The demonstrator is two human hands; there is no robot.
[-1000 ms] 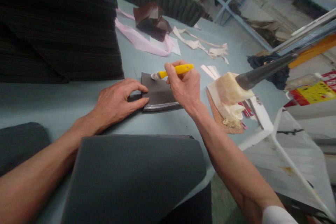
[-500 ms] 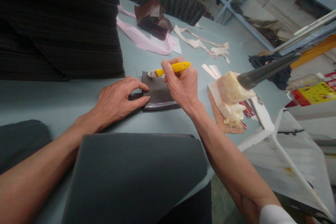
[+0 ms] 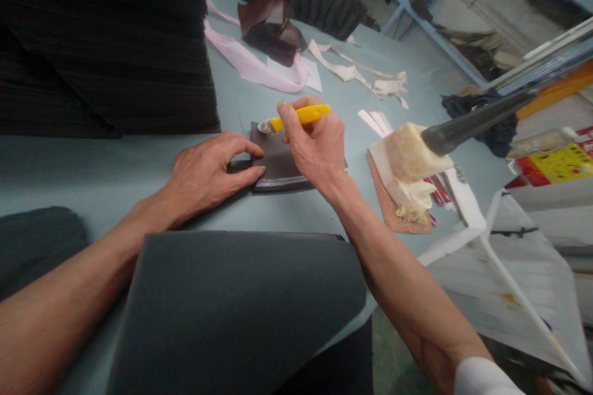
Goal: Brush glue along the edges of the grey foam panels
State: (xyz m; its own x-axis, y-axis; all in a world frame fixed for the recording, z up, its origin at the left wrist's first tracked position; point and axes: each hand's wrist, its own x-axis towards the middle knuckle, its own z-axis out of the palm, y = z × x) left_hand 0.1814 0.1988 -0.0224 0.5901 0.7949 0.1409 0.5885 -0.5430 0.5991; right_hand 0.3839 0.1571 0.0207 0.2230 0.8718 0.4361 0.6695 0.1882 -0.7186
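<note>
A small stack of dark brown sheets [image 3: 282, 163] lies on the table, with a whitish band along its near edge. My left hand [image 3: 208, 166] holds the stack's left side, thumb and forefinger apart with their tips on its edge. Pinched in my right hand [image 3: 317, 142] is a paintbrush [image 3: 306, 115] with a yellow handle. Its whitish bristles touch the top sheet near the far left corner. My right hand hides the right part of the stack. Closer to me lies a large dark grey panel [image 3: 245, 302].
A tall pile of black sheets [image 3: 106, 43] stands at left. Brown scraps [image 3: 271, 24], a pink strip [image 3: 254, 62] and cream strips [image 3: 356, 71] lie beyond. To the right, a pale block with a dark handle [image 3: 410, 148] rests on a brown board [image 3: 389, 207].
My right hand and the paintbrush have shifted slightly left and away from me, bringing the bristles nearer the stack's far left corner. My left hand stays in place.
</note>
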